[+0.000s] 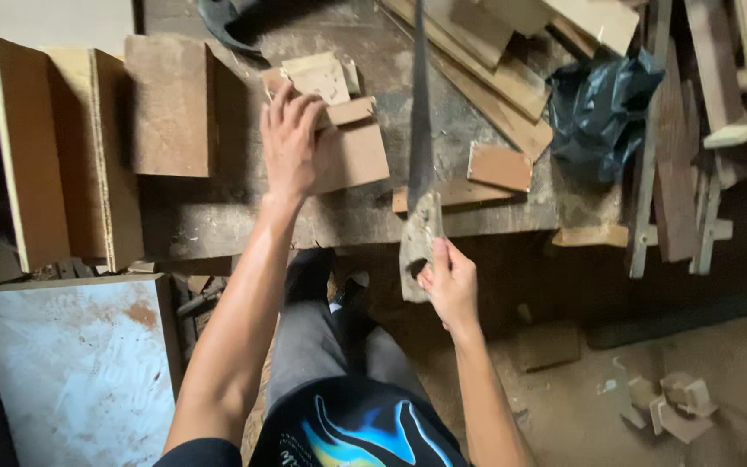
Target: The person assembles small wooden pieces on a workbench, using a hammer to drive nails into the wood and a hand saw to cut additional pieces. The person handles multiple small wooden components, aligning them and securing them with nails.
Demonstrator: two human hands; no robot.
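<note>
My left hand [291, 138] lies flat, fingers spread, on a stack of brown board offcuts [358, 151] on the worn workbench [244, 212]. My right hand [450, 281] grips the pale wooden handle of a hand saw [419, 130]. Its long dark blade points away from me across the bench, just right of the offcuts. A small rectangular board piece [500, 166] lies to the right of the blade.
Upright chipboard panels [54, 147] stand at the bench's left. Long planks [494, 69] and a black plastic bag [603, 108] lie at the back right, wooden strips [702, 130] beyond. A white stained slab [79, 367] leans low left. Scraps [672, 402] litter the dirt floor.
</note>
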